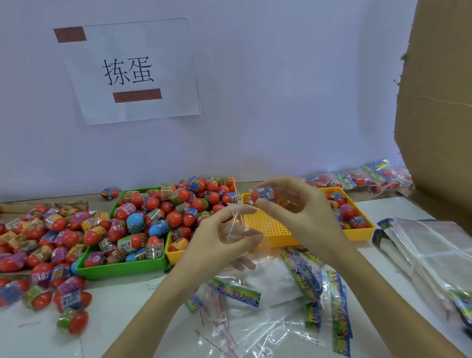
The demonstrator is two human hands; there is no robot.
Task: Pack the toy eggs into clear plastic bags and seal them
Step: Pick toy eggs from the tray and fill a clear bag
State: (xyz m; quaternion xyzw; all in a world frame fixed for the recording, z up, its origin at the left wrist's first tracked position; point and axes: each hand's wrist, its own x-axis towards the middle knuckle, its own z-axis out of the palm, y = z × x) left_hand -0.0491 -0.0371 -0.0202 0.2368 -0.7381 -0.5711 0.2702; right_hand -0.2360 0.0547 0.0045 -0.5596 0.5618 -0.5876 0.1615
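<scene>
Clear plastic bag (pixel 237 229) is pinched open by the left hand (pixel 219 236); the right hand (pixel 289 203) fingertips grip a toy egg (pixel 262 194) above. The limp mouth may fold shut and the egg miss.

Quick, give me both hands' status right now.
Left hand: pinching a clear plastic bag, holding it up.
Right hand: holding a toy egg at its fingertips, just above the bag.
</scene>
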